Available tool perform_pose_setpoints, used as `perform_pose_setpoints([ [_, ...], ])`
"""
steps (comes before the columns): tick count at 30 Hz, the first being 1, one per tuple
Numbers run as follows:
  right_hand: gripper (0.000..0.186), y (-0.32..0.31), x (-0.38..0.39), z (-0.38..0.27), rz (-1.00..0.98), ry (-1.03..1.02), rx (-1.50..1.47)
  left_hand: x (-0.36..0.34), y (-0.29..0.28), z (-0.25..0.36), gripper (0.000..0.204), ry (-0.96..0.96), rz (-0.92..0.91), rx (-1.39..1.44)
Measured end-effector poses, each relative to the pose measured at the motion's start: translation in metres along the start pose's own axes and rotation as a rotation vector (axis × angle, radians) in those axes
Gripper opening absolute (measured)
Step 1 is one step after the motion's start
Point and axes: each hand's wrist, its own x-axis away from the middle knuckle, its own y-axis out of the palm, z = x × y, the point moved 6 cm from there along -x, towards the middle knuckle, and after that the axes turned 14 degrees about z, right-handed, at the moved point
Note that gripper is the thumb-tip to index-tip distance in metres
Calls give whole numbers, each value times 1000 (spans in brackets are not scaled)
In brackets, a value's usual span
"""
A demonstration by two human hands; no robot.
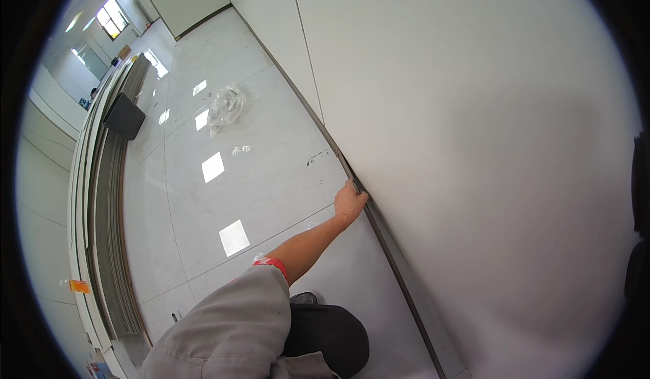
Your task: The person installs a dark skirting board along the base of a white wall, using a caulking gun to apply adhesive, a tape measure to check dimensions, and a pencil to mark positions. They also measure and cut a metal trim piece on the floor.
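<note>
While the left grip [350, 204] is closing around a long dark strip [398, 274] at the foot of the white wall [514, 60], the strip's near run is standing apart from that wall. The right grip is not showing. Judged risk: slipping or bowing outward, only one grip visibly steadying the length. A dark-clad knee [328, 338] is crowding the near run. Farther along, a crumpled clear bag [227, 106] is littering the floor [277, 152]; a dark bin [124, 117] is resting by stacked panels [108, 230], well apart.
</note>
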Motion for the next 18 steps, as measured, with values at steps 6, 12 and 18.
perform_pose_setpoints([
  [6, 15, 12, 3, 6, -5, -20, 36, -3, 1, 0, 38, 9, 19, 15],
  [12, 18, 14, 1, 5, 29, -48, 41, -5, 2, -2, 59, 8, 16, -26],
  [18, 17, 10, -5, 6, -93, 2, 54, -3, 2, 0, 40, -24, 15, 41],
])
